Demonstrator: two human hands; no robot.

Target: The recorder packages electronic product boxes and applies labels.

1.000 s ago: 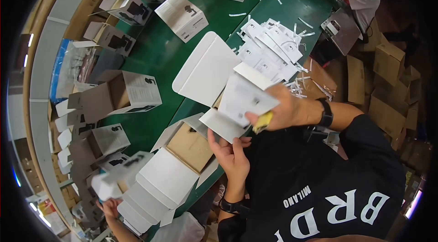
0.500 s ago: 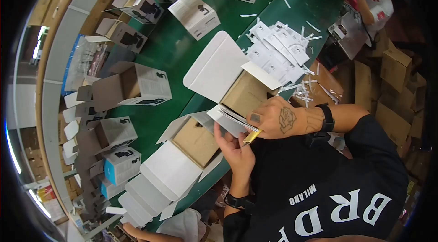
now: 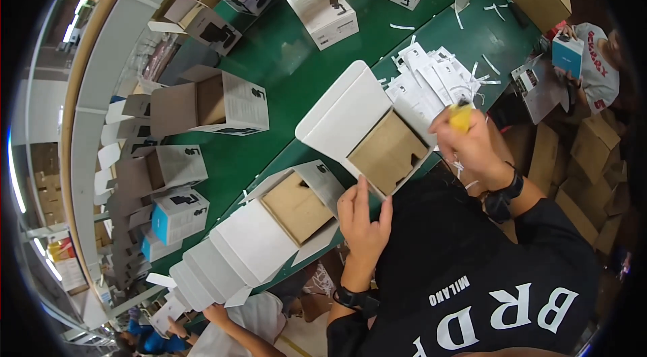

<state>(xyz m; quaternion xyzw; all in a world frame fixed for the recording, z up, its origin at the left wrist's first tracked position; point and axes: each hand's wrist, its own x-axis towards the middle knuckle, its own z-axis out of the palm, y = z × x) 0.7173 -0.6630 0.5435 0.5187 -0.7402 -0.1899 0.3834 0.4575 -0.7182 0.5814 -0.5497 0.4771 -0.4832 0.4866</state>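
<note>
A white box (image 3: 333,104) stands with its lid flap raised and a brown cardboard insert (image 3: 387,148) inside. At its near left corner, my left hand (image 3: 364,222) rests its fingertips against the edge, fingers apart and gripping nothing. To the box's right, my right hand (image 3: 475,148) is raised and closed around a small yellow tool (image 3: 460,118) with a dark end; blur hides its exact kind. Just beyond that hand lies a pile of white printed leaflets (image 3: 421,81). Left of my left hand is a second open box (image 3: 321,175) with a brown insert (image 3: 296,207).
Several white flaps (image 3: 232,256) overlap along the near table edge. Open cartons (image 3: 232,104) line the left, and closed boxes (image 3: 323,12) stand farther back. Paper strips (image 3: 490,64) litter the green table (image 3: 283,94). Another person (image 3: 600,67) handles a blue-and-white box (image 3: 567,54) at far right.
My right hand has moved up and right from the box with the yellow tool. The leaflets held between my hands are no longer visible there. My left hand has shifted to the box's corner.
</note>
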